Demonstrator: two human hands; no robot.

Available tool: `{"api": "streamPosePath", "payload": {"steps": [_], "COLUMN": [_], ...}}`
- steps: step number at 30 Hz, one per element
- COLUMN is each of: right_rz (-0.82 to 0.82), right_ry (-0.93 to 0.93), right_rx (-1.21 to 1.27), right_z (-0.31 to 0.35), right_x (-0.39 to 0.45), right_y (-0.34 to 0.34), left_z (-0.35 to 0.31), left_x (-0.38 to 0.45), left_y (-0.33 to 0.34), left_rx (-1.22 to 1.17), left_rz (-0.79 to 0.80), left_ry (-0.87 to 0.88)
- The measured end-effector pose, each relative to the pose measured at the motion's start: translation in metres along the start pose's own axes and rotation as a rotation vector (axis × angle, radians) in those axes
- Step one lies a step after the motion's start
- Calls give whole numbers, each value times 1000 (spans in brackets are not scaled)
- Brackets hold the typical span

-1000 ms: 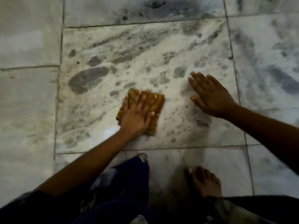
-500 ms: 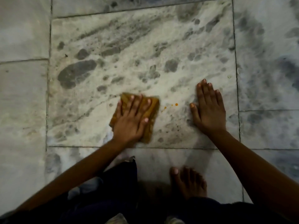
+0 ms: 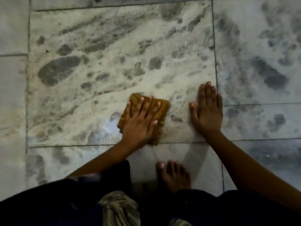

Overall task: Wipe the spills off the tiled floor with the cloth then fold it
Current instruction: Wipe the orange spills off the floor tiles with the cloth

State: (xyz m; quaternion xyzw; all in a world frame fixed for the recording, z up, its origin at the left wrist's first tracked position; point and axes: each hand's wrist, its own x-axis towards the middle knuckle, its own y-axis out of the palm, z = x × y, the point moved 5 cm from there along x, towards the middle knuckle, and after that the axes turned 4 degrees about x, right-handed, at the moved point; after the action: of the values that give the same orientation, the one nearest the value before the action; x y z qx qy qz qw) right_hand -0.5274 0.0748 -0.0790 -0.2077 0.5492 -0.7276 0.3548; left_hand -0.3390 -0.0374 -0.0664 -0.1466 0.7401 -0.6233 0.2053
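A folded mustard-yellow cloth (image 3: 162, 106) lies on the marbled grey-white floor tile (image 3: 114, 46), close to the tile's near edge. My left hand (image 3: 140, 121) presses flat on top of it with fingers spread, and it covers most of the cloth. My right hand (image 3: 207, 111) rests palm-down on the floor just right of the cloth, apart from it, holding nothing. No orange specks show on the tile between cloth and right hand.
My bare foot (image 3: 174, 175) stands on the tile row below the cloth. Dark clothing (image 3: 65, 201) fills the bottom of the view. A wet sheen (image 3: 104, 129) shows on the tile left of the cloth. Grout lines frame the tile.
My left hand has slid the cloth to the right, over the spot where small orange specks lay half a second ago. My right hand has stayed flat on the floor.
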Motion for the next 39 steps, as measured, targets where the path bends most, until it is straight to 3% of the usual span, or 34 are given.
{"api": "streamPosePath", "payload": {"steps": [7, 10, 13, 16, 18, 23, 27, 31, 34, 39], "right_rz": [17, 16, 21, 22, 13, 13, 2, -16, -20, -7], "right_ry": [-9, -13, -13, -10, -7, -8, -18, -16, -16, -16], "right_rx": [-17, -23, -15, -12, -8, -10, 9, 45, 48, 38], "right_z": [-3, -3, -2, -3, -3, -3, -2, -2, -3, -3], "right_x": [3, 4, 4, 3, 3, 4, 3, 4, 4, 4], "right_y": [2, 2, 1, 1, 0, 1, 0, -1, -1, 0], "left_z": [55, 15, -34, -27, 8, 77, 40, -32, -36, 43], "left_x": [131, 125, 50, -8, 3, 116, 168, 95, 19, 26], "left_y": [-24, -16, -1, 8, 0, -32, -29, -9, 2, -8], "left_rx": [9, 5, 23, 62, 87, 30, 60, 57, 57, 61], "left_rz": [-22, -30, 17, 103, 75, 30, 90, 80, 110, 70], "left_ry": [-292, -134, 111, 250, 198, -139, -83, 177, 270, 52]}}
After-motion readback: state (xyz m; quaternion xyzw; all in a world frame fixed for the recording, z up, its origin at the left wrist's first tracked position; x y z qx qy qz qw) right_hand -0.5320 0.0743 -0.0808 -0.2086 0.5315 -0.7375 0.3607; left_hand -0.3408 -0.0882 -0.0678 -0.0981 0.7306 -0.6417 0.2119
